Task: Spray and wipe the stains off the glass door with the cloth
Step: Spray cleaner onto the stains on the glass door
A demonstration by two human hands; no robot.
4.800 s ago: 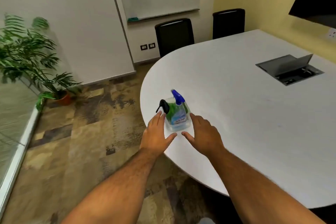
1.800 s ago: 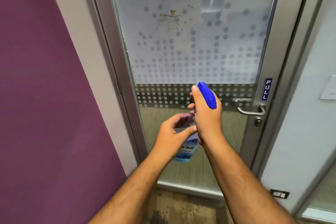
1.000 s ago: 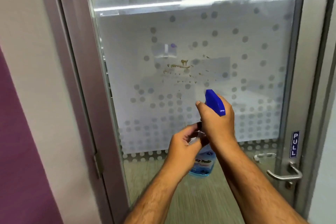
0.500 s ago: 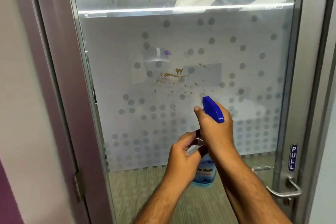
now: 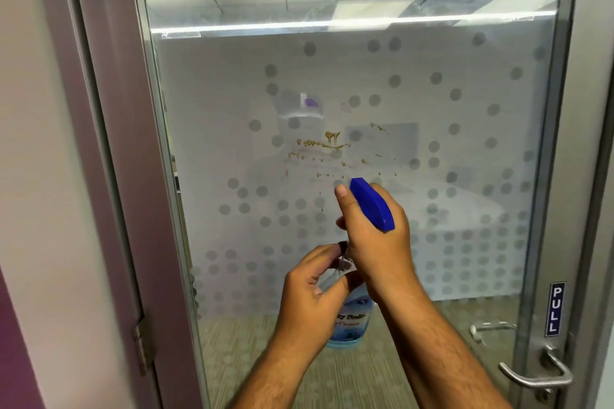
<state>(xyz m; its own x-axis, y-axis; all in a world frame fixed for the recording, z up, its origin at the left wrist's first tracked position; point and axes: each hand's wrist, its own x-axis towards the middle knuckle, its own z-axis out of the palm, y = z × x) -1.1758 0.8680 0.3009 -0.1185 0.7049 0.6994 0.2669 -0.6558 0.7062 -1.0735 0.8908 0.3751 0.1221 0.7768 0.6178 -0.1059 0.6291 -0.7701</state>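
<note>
A glass door (image 5: pixel 465 103) with frosted dotted film fills the view. Brown drip stains (image 5: pixel 327 143) and small specks sit on the glass at mid-height. My right hand (image 5: pixel 375 242) grips the neck of a spray bottle (image 5: pixel 352 319), its blue trigger head (image 5: pixel 372 204) pointing up towards the stains, just below them. My left hand (image 5: pixel 312 295) wraps the bottle's clear body with the blue liquid from the left side. No cloth is in sight.
The metal door frame (image 5: pixel 109 143) runs down the left, with a hinge (image 5: pixel 143 349) low on it. A lever handle (image 5: pixel 531 375) and a blue PULL label (image 5: pixel 555 309) are at the lower right. A purple wall (image 5: pixel 13 359) edges the far left.
I have come from the table to the door with the bottle. Over the last second the view has closed in on the stains, and the spray head stays just below them.
</note>
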